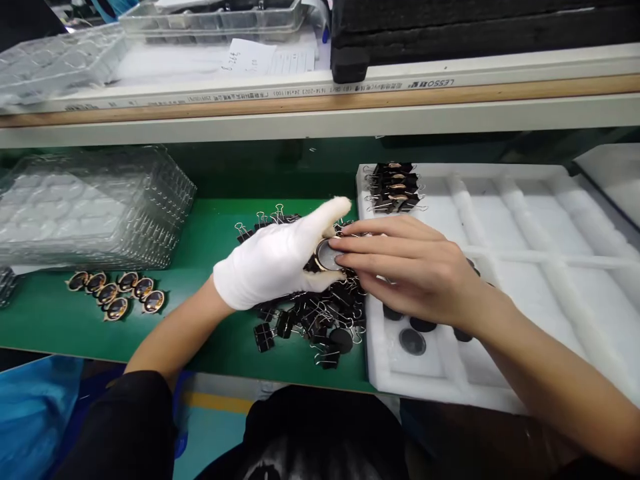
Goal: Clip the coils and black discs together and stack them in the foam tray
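Note:
My left hand (295,250), in a white glove, is closed around a round gold-rimmed watch case (320,255) with the thumb pointing up. A pale grey disc (329,255) covers the face of the case. Bare and reaching in from the right, my right hand (415,263) presses its fingertips against this disc and the rim. Beneath both hands spreads a pile of black binder clips (317,319) with silver wire handles. A dark round disc (341,340) lies among the clips.
Several gold watch cases (117,293) lie left on the green table (210,340), near stacked clear trays (95,207). At right, a white foam tray (520,207) holds clipped pieces (395,187) and dark discs (413,341). A shelf edge (300,103) crosses above.

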`<state>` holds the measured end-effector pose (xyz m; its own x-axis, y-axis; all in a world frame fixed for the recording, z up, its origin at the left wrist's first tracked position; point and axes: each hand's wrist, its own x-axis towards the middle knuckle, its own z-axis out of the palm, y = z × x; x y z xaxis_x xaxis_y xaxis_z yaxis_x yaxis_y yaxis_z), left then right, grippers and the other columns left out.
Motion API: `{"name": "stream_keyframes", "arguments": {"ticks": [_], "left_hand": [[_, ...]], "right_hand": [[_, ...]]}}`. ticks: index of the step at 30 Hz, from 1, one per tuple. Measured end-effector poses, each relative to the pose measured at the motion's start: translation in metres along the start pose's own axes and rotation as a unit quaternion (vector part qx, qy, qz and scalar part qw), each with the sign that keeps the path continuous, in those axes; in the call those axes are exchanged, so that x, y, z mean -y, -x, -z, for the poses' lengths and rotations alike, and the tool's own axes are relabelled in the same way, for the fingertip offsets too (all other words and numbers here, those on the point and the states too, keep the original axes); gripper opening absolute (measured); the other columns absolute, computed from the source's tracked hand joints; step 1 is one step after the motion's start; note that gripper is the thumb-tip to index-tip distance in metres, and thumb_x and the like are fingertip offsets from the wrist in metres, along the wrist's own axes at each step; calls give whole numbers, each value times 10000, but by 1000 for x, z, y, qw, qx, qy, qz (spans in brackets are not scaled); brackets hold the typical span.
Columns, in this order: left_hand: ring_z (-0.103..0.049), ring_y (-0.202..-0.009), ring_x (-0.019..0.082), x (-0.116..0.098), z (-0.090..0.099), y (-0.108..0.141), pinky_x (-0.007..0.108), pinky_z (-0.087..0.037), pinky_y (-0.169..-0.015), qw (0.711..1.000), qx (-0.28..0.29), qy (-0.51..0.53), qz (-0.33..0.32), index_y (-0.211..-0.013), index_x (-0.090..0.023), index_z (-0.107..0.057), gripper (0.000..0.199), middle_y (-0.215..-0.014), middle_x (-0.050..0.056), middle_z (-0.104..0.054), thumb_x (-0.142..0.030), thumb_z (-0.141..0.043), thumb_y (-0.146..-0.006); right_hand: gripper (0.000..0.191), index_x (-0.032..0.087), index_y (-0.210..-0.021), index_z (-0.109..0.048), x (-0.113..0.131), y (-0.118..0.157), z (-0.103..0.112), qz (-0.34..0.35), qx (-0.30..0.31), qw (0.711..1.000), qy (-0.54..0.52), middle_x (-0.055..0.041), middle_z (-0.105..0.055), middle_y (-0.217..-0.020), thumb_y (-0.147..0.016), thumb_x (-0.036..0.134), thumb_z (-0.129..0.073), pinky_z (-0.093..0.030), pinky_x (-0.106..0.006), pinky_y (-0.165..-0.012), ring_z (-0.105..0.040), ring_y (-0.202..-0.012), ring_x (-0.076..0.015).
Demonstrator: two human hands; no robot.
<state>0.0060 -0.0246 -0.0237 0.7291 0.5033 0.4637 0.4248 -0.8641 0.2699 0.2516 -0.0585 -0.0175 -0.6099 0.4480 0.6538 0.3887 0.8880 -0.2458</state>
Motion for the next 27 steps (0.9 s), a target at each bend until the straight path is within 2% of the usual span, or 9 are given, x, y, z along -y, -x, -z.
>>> {"name": "stream_keyframes", "arguments": {"ticks": [2, 4, 8, 12, 15, 18, 22, 24, 27], "left_hand": [[-753, -1063, 230, 0, -1, 0, 346, -635, -906, 1000, -4, -7, -1, -1612, -232, -182, 867, -1228, 102, -723, -328, -697, -921], [-752, -1058, 225, -2, -1, -1, 338, -629, -887, 1000, 5, -6, 11, -1601, -228, -218, 828, -1223, 95, -726, -337, -689, -929], [-746, -1042, 231, -2, 6, -5, 348, -598, -889, 998, 62, 10, 21, -1546, -225, -357, 746, -1222, 93, -728, -483, -691, -931], [-722, -918, 195, 7, 19, -6, 319, -544, -814, 997, 25, -36, 56, -1264, -202, -639, 453, -1089, 78, -732, -553, -575, -987], [-675, -769, 171, 9, 15, -7, 305, -465, -698, 986, 109, -111, 63, -1009, -205, -706, 377, -870, 32, -700, -487, -458, -1052], [-642, -745, 182, 2, -3, -6, 323, -392, -660, 962, 196, -186, -32, -1060, -222, -694, 262, -890, 44, -671, -379, -484, -1050], [-634, -739, 207, -3, -13, -5, 349, -361, -635, 948, 213, -223, -82, -857, -179, -656, 234, -813, 62, -639, -226, -498, -1024], [-645, -744, 207, 1, -7, -5, 349, -387, -645, 960, 183, -206, -52, -890, -179, -661, 236, -832, 60, -669, -244, -488, -1036], [-666, -744, 175, 8, 6, -7, 316, -451, -665, 989, 79, -98, 79, -964, -184, -659, 165, -877, 34, -721, -280, -537, -1017]], "right_hand": [[278, 241, -1142, -743, 3, -2, -5, -71, -38, 996, -45, -106, -726, -1289, -893, 124, -704, -625, -491, -914, -690, -1182, -307], [375, 256, -1243, -716, 7, -4, -10, -214, -54, 965, -144, -108, -712, -1283, -873, 229, -768, -648, -444, -855, -704, -1120, -284], [389, 248, -1161, -761, 7, -6, -15, -474, 18, 794, -380, -53, -775, -971, -803, 366, -856, -643, -365, -775, -732, -861, -213], [332, 239, -929, -793, -6, -5, -14, -531, -46, 702, -472, -28, -758, -902, -676, 386, -948, -579, -277, -665, -670, -756, -150], [347, 239, -924, -789, -14, -5, -11, -537, -94, 663, -513, -28, -749, -962, -667, 401, -956, -559, -252, -659, -630, -756, -125], [307, 241, -917, -790, -16, -6, -10, -535, -95, 640, -543, -18, -737, -958, -693, 382, -945, -560, -251, -716, -623, -795, -119], [287, 238, -912, -783, -13, -7, -9, -538, -76, 640, -544, -13, -722, -941, -703, 364, -934, -549, -265, -730, -638, -852, -137], [261, 237, -901, -777, -12, -7, -6, -531, -72, 649, -540, -13, -719, -932, -723, 365, -918, -551, -279, -724, -641, -831, -139], [212, 245, -885, -779, -12, -6, 3, -484, -51, 694, -531, -22, -730, -928, -764, 382, -887, -565, -309, -709, -655, -781, -149]]}}
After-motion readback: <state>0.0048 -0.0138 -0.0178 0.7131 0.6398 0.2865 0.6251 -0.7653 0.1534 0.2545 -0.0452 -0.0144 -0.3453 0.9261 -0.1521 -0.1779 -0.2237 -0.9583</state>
